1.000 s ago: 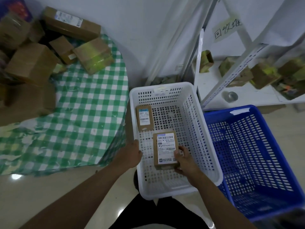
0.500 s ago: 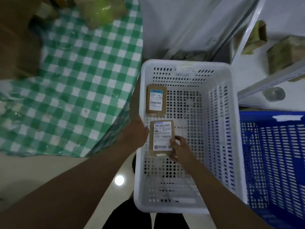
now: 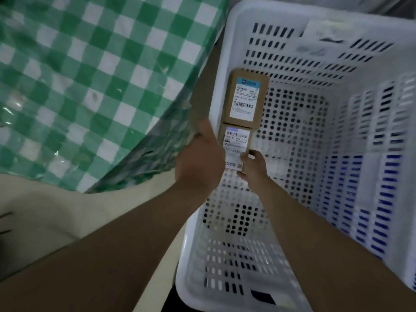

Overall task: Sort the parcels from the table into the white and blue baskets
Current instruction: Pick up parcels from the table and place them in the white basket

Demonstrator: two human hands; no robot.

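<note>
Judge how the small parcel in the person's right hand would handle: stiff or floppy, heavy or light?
Probably stiff: the parcel keeps straight edges like the box beyond it. Likely light, since the right hand holds it by one end with only fingertips. Flat and boxy, it should lie still in the white basket, not roll.

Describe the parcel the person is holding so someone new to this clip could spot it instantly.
Find the white basket beside the green checked tablecloth. Two brown parcels sit in line along its left wall. The held parcel is the nearer one, its label partly covered by the right hand; the far parcel is untouched.
</note>
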